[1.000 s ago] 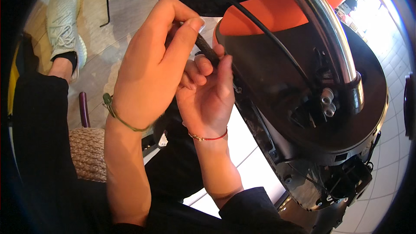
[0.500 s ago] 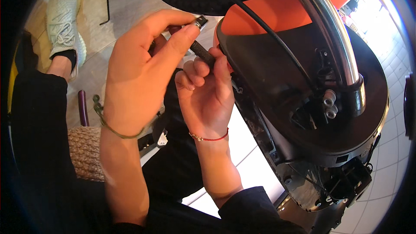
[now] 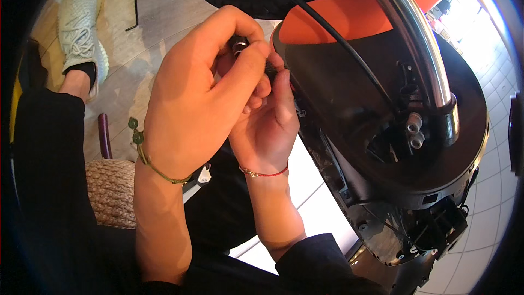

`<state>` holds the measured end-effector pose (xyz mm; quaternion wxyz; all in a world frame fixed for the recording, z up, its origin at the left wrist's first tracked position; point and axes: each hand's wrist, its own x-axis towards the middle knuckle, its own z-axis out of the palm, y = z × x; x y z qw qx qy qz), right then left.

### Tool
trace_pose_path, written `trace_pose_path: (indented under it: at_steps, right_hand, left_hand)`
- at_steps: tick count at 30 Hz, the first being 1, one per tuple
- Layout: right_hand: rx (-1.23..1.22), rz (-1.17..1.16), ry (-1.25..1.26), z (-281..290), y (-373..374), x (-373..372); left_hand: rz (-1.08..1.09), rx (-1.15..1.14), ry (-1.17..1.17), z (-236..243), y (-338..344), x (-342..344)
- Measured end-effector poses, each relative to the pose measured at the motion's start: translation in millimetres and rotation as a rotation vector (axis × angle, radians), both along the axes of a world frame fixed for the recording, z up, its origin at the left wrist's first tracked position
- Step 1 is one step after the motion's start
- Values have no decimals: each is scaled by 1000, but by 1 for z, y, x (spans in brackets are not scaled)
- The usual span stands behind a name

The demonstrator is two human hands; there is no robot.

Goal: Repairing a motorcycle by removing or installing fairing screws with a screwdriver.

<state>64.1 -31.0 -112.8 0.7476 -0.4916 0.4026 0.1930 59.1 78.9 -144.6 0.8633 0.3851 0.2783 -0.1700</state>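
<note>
Dark knurled tool (image 3: 271,70) gripped beside black panel (image 3: 338,87)

Just left of the panel, the left hand (image 3: 194,90) grasps the tool's ringed end, and the right hand (image 3: 266,131) clasps its knurled end. An orange part (image 3: 333,20) borders the panel's far edge; 2 silver fittings (image 3: 415,123) sit toward its right; a black L-shaped rod (image 3: 136,5) lies well to its left.

"What's different from half a second ago?"
"The left hand (image 3: 188,95) is closer to the right hand (image 3: 266,134), its thumb now right up by the other's curled fingers."
"And the knurled black handle (image 3: 271,70)?"
"Mostly hidden; a short stretch shows. The metal-ringed piece (image 3: 239,47) no longer pokes past the left thumb's tip."
</note>
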Motion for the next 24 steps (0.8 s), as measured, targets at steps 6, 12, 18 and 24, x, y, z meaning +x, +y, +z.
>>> trace_pose_path:
  at_steps: [6,12,18,24]
  right_hand:
    - [224,70,11,1,-2,2]
    - [239,120,-37,-3,-8,-2]
    - [140,97,4,9,6,4]
    - [332,123,-64,3,-5,-1]
  left_hand:
    - [103,19,-317,-23,-9,-11]
    - [223,-224,-161,-19,-11,-19]
    - [84,-102,-178,-24,2,-18]
    - [102,43,-519,-44,0,-18]
